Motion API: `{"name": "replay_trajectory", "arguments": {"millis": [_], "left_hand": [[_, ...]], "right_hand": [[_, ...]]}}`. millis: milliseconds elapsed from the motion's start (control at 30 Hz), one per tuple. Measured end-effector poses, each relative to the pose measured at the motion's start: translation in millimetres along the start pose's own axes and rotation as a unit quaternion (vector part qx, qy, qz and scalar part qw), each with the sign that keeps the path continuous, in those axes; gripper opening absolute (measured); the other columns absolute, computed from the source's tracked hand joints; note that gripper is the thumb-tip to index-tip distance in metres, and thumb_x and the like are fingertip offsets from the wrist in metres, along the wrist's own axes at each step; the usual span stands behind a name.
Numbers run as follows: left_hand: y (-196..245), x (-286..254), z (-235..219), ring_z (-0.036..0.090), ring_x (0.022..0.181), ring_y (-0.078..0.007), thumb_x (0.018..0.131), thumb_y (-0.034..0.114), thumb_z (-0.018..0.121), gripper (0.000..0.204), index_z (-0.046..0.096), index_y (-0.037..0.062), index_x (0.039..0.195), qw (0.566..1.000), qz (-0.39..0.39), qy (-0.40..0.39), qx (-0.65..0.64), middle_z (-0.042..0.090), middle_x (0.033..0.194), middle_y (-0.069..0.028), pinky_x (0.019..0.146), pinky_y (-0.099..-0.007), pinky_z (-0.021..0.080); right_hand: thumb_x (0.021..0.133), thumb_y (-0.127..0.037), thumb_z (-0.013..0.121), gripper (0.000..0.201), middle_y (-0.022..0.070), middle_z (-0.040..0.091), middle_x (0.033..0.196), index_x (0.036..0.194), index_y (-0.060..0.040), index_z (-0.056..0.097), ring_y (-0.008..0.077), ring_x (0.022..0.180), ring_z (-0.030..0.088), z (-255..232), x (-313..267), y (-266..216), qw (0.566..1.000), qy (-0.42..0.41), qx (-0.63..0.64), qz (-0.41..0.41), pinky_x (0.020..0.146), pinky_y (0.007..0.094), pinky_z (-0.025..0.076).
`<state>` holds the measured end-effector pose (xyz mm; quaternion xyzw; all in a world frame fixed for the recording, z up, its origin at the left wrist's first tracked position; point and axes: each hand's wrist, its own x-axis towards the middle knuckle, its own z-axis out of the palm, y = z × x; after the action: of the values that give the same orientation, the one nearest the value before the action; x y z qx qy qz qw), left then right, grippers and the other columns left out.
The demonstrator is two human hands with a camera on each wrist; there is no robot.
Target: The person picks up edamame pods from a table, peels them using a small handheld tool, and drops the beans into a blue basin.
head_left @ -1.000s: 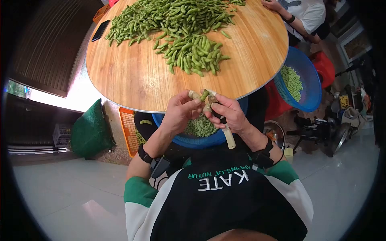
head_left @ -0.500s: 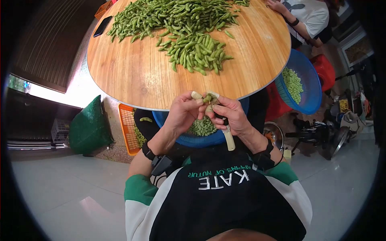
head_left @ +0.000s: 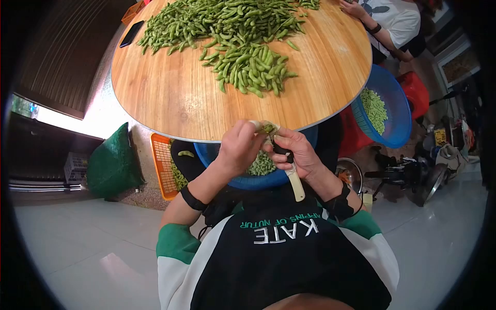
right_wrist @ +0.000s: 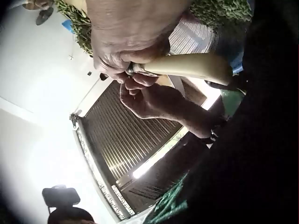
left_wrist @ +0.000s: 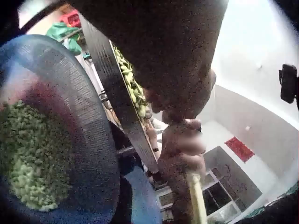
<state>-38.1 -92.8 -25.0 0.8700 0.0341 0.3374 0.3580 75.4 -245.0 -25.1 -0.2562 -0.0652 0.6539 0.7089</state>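
Note:
At the front edge of the round table, my left hand (head_left: 237,148) pinches a green soybean pod (head_left: 268,128) at its fingertips. My right hand (head_left: 301,151) meets it there, its fingers curled around a tool with a cream handle (head_left: 296,184) pointing back toward my body. Its working end is hidden by the fingers. Pale wrapping covers fingertips of both hands. The right wrist view shows the cream handle (right_wrist: 191,66) with a metal collar at the grip. Below the hands, shelled beans (head_left: 262,164) lie in a blue basket (head_left: 253,182).
A large heap of soybean pods (head_left: 222,26) covers the back of the wooden table (head_left: 160,98), with a smaller pile (head_left: 253,72) nearer me. A phone (head_left: 132,34) lies at left. Another blue basket (head_left: 398,106) of beans stands right, near a seated person (head_left: 403,23). An orange crate (head_left: 161,170) is at left.
My left hand has rolled over, its back now facing up. The pod, upright and plainly visible before, is now lower and more covered by fingers. The right hand keeps its grip on the tool.

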Motion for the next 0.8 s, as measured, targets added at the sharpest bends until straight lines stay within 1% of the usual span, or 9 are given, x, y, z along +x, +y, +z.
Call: {"name": "replay_trajectory", "arguments": {"millis": [100,167,200,267,400,500,600,700,800], "left_hand": [[4,3,0,0.061,0.061,-0.0202,0.072,-0.005,0.071,0.025,0.059,-0.0009,0.094,0.989,0.098,0.04,0.105,0.059,0.073,-0.0126,0.053,-0.0302,0.047],[4,1,-1,0.063,0.064,-0.0256,0.075,-0.004,0.068,0.021,0.06,-0.0003,0.094,1.0,-0.018,0.015,-0.008,0.061,0.078,-0.0131,0.057,-0.0299,0.051],[4,-1,-1,0.063,0.064,-0.0256,0.075,-0.004,0.068,0.021,0.06,-0.0003,0.094,1.0,-0.018,0.015,-0.008,0.061,0.078,-0.0131,0.057,-0.0299,0.051],[0,-4,2,0.065,0.066,-0.0208,0.078,-0.003,0.067,0.016,0.062,-0.0018,0.093,0.969,-0.13,0.011,-0.211,0.065,0.08,-0.0125,0.06,-0.0272,0.052],[-3,-3,-2,0.066,0.072,-0.0139,0.082,-0.002,0.066,0.015,0.061,-0.0034,0.097,0.969,-0.128,-0.008,-0.209,0.068,0.086,-0.0108,0.064,-0.0253,0.052],[6,1,-6,0.064,0.073,-0.0103,0.085,-0.001,0.063,0.014,0.062,-0.0037,0.099,0.996,-0.033,0.009,-0.083,0.068,0.086,-0.0089,0.063,-0.0248,0.052],[10,2,-8,0.066,0.07,-0.017,0.084,-0.001,0.063,0.016,0.061,-0.0025,0.1,0.963,-0.144,0.004,-0.226,0.067,0.083,-0.0121,0.063,-0.0267,0.052],[4,2,-2,0.065,0.069,-0.0261,0.082,-0.004,0.061,0.02,0.06,-0.0013,0.102,0.978,-0.118,0.006,-0.173,0.064,0.082,-0.0145,0.061,-0.0301,0.052],[0,3,-9,0.056,0.062,-0.0322,0.071,-0.01,0.06,0.032,0.059,-0.0021,0.102,0.993,0.11,0.026,0.032,0.053,0.074,-0.0137,0.052,-0.038,0.044]], "right_hand": [[0.095,-0.011,0.05,0.028,0.0118,0.06,0.091,0.122,-0.0048,0.053,0.0096,0.055,0.045,0,4,7,1.0,0.027,0.006,-0.01,0.041,0.0171,0.038],[0.095,-0.011,0.05,0.028,0.0118,0.06,0.091,0.122,-0.005,0.053,0.0097,0.055,0.045,0,4,5,1.0,0.028,0.002,-0.01,0.041,0.0174,0.038],[0.095,-0.011,0.05,0.028,0.0118,0.06,0.091,0.121,-0.0052,0.053,0.0099,0.055,0.046,0,4,6,1.0,0.03,-0.001,-0.005,0.041,0.0176,0.038],[0.095,-0.011,0.05,0.028,0.0118,0.061,0.091,0.122,-0.0052,0.053,0.0099,0.056,0.047,-2,4,6,1.0,0.021,-0.003,-0.005,0.041,0.0177,0.039],[0.095,-0.012,0.051,0.03,0.0116,0.061,0.091,0.124,-0.0055,0.052,0.0099,0.057,0.048,3,2,6,0.999,0.013,-0.025,-0.023,0.042,0.0178,0.039],[0.095,-0.012,0.051,0.033,0.0117,0.061,0.091,0.127,-0.0059,0.05,0.0101,0.056,0.048,10,0,11,0.999,0.002,-0.005,-0.048,0.042,0.0181,0.038],[0.095,-0.013,0.051,0.036,0.0117,0.06,0.091,0.13,-0.0062,0.048,0.0101,0.056,0.047,15,0,8,0.998,-0.002,-0.02,-0.052,0.042,0.0181,0.037],[0.095,-0.015,0.05,0.038,0.0104,0.059,0.089,0.132,-0.0064,0.046,0.0098,0.055,0.045,18,0,10,0.995,0.034,-0.065,-0.068,0.041,0.0181,0.035],[0.095,-0.014,0.049,0.032,0.0094,0.06,0.089,0.125,-0.0024,0.049,0.01,0.056,0.047,24,-1,1,0.997,0.045,-0.05,-0.026,0.041,0.019,0.035]]}}
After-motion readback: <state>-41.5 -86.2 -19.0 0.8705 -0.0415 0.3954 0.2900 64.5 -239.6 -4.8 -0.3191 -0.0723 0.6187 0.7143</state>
